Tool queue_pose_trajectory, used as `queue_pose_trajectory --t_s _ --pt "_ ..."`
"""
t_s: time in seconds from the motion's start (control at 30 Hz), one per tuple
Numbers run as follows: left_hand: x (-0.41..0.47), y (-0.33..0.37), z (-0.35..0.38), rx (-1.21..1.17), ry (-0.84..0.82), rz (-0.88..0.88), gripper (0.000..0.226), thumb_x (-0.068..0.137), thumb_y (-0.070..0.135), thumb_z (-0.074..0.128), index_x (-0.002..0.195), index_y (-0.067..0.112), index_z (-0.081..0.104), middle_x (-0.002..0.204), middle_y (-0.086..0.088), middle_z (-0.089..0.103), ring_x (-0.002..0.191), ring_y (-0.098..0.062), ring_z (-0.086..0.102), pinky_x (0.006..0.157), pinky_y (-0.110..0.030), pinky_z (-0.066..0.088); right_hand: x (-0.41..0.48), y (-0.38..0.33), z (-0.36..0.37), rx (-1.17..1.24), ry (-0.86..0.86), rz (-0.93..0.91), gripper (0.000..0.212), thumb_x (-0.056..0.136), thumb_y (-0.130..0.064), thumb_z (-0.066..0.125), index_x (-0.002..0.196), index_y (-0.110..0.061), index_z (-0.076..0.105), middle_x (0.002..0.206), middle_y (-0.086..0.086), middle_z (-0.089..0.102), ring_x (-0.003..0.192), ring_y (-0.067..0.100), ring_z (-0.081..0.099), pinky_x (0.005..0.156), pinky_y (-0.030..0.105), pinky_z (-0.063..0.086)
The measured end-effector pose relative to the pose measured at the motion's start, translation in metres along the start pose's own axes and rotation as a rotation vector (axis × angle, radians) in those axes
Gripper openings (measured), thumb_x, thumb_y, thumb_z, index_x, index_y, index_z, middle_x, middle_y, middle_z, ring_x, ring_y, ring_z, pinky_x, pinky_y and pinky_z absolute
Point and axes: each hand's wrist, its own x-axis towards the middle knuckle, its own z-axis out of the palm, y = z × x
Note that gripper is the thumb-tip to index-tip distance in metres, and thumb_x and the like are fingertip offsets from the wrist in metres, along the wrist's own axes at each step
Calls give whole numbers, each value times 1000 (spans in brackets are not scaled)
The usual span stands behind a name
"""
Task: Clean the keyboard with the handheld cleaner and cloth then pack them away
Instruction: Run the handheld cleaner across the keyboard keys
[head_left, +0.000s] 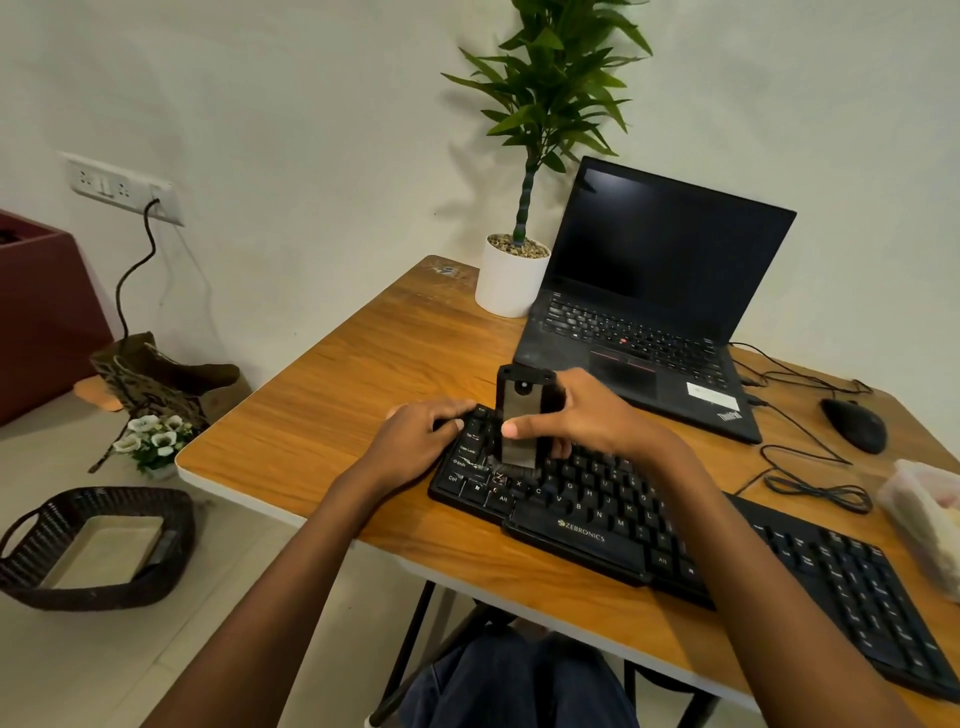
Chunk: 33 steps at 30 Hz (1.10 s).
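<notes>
Over the left end of the keyboard (582, 535), the handheld cleaner (521, 410) stands upright with its lower end down on the keys near the Caps Lock and Shift rows. The right hand (592, 415) is wrapped round it, thumb laid across the shiny front face and the fingers behind. The left hand (415, 441) sits just beside it, fingers curled over the keyboard's far-left corner as if to steady the board.

The two hands are close together, with only the cleaner between them. The keyboard lies slantwise on the table (332, 395), from near the middle toward the front right corner.

Judging from this, the cleaning step is in hand and barely begun, since the tool stands at the first columns and most of the keys stretch away to the right. The next move probably calls for drawing the cleaner rightward along the rows, kept upright and in contact, while the left hand holds the board from sliding.

No cloth can be made out. A clear container (919, 514) at the right edge holds something pale, but what it is I cannot tell.
</notes>
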Motion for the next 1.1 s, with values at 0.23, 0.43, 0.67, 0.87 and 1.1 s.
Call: queue_pose_trajectory --t_s 0.23,0.43,0.67,0.87,1.1 --pt "-1 -1 -1 -15 -20 -3 28 95 14 50 119 17 64 123 0 63 117 -15 54 103 -43 39 2 -3 14 -11 36 -42 21 77 -28 73 85 -16 58 73 -3 63 59 7 59 56 22 48" --pt "-1 -1 -1 2 -20 -13 32 95 21 50 126 21 59 132 3 57 125 -13 48 108 -45 32 -1 -1 6 -18 16 -37 19 76 -27 74 81 -19 57 72 -1 65 55 6 60 52 23 49" --pt "-1 0 -1 -21 -13 -35 34 95 17 52 128 22 57 134 2 55 127 -13 46 110 -46 31 -12 7 3 96 19 -22 21 77 -20 72 91 -10 60 81 5 69 60 9 63 52 17 49" --pt "-1 1 -1 -18 -6 -36 35 95 15 51 129 21 55 135 2 53 128 -13 45 111 -45 28 -4 14 -3 26 46 -1 21 76 -27 73 86 -16 59 72 -2 67 55 10 61 51 24 48" --pt "-4 4 -3 -58 -23 -3 23 94 17 53 111 23 67 115 4 66 109 -14 58 97 -44 43 11 3 28 185 96 -91 21 78 -19 73 88 -8 58 75 3 66 59 10 62 54 21 51"
